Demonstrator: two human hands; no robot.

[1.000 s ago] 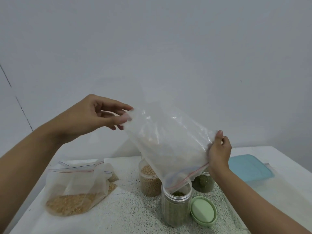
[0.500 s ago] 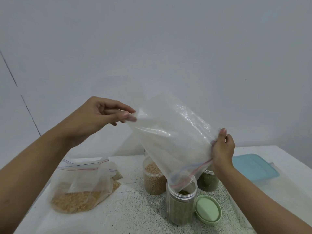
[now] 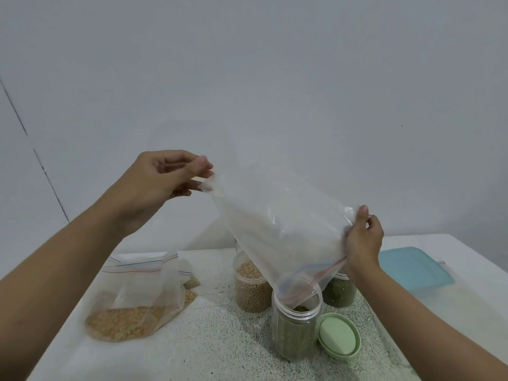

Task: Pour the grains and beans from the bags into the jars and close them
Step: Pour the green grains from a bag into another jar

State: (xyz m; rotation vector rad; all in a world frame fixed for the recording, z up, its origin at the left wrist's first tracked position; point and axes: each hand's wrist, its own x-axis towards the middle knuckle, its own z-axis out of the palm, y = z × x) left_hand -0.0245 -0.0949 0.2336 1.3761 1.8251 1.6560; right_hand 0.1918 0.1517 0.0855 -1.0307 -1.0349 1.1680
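A clear zip bag (image 3: pixel 277 224) hangs upside down, its red-striped mouth dipping into an open jar of green beans (image 3: pixel 295 328). My left hand (image 3: pixel 162 182) pinches the bag's upper corner. My right hand (image 3: pixel 362 240) grips the bag's edge near the zip. The bag looks nearly empty. A green lid (image 3: pixel 339 336) leans against that jar. Behind it stand an open jar of tan grains (image 3: pixel 251 287) and another jar of green beans (image 3: pixel 339 291), partly hidden by the bag and my right wrist.
A second zip bag (image 3: pixel 137 301) holding golden grains sits open at the left on the speckled table (image 3: pixel 214 350). A light blue flat lid or container (image 3: pixel 412 268) lies at the right. The wall stands close behind the table.
My left hand has lifted the bag's corner slightly higher and the bag hangs more steeply over the jar. My right hand keeps its hold near the zip.
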